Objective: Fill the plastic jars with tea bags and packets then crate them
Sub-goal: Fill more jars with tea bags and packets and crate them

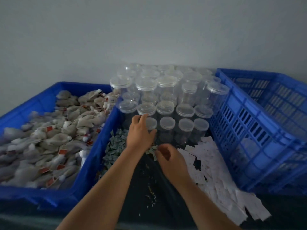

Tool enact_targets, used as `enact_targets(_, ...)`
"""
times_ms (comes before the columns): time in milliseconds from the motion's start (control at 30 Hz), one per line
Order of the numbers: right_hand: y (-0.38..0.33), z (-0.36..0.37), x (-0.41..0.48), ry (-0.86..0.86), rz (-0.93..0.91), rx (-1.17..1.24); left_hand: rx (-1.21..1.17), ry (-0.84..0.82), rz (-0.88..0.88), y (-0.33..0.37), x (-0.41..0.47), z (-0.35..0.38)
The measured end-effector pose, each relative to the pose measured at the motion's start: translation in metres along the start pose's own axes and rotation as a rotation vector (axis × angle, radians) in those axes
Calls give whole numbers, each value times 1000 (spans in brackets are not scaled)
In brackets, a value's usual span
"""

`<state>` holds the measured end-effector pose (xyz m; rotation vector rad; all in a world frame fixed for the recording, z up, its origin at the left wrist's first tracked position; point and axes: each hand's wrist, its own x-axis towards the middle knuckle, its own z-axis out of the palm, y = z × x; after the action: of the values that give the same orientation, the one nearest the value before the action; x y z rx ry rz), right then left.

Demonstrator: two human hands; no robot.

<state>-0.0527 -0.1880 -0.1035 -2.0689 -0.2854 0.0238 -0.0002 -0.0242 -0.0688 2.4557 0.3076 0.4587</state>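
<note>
While the left hand (141, 131) reaches to 12 o'clock and wraps thumb and fingers round the front clear jar (150, 124), likely to pull it close for filling, the right hand (168, 157) curls over the little green packets (114, 146) near it; I cannot tell if it pinches one. Tea bags (49, 130) wait in the blue bin (96, 146) at 9 o'clock. White packets (216, 171) lie handy at 4 o'clock. The blue crate (265, 163) stands at 3 o'clock, ready for full jars.
</note>
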Motion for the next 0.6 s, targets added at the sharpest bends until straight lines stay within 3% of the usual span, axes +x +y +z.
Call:
enact_targets(133, 15, 20, -33, 90, 59, 172, 76, -9, -16, 2, 19, 13)
enact_targets(300, 22, 17, -46, 222, -1, 292, -11, 48, -15, -6, 6, 5)
enact_targets(500, 17, 23, -50, 103, -108, 236, 39, -259, 94, 12, -54, -46)
enact_targets(600, 13, 22, -54, -3, -202, 344, 124, -284, 259, 19, -91, -63)
